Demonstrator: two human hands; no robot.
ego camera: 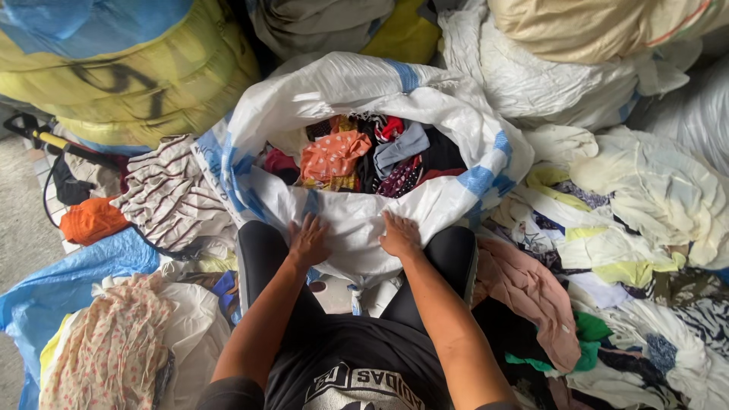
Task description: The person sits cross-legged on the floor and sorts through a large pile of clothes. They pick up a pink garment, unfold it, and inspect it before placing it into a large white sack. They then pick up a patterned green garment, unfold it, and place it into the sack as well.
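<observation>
fingers [313, 225] of both hands spread flat, gripping nothing. left hand [308, 241] and right hand [399, 237] press the near wall of the white sack [357, 220]. clothes [364, 156] fill its open mouth.

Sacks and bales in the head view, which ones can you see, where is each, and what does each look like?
White woven sack: centre, open, blue stripes, full of clothes, both hands on its near wall.
Yellow bale: top left, rounded, black marking, blue sheet on top.
White sack: top right, bulging.
Beige bundle: top right corner.
</observation>
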